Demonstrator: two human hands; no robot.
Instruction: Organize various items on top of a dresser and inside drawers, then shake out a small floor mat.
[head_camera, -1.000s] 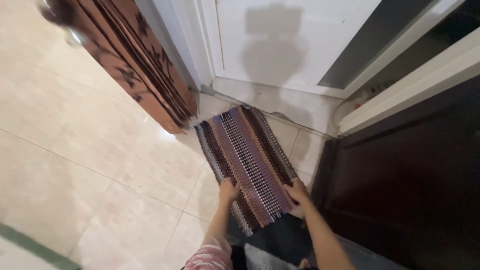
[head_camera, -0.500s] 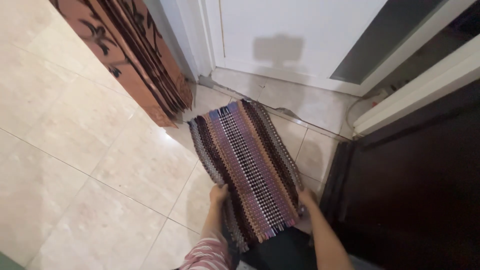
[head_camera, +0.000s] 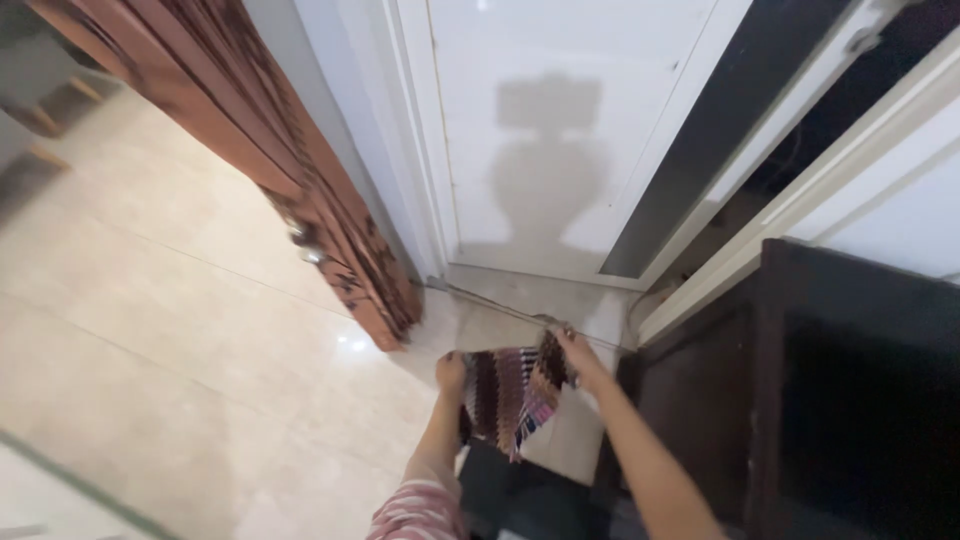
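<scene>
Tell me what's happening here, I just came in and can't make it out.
A person holds a striped woven mat up off the tiled floor, the left hand gripping one top corner and the right hand the other. The mat hangs bunched between them, in front of a white door, beside a brown patterned curtain.

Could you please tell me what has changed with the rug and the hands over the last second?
The striped woven rug, which lay flat on the tiled floor, now hangs bunched between the left hand and right hand, lifted off the tiles. Both hands gripped its near edge before and still hold it. The curtain and white door stayed put.
</scene>
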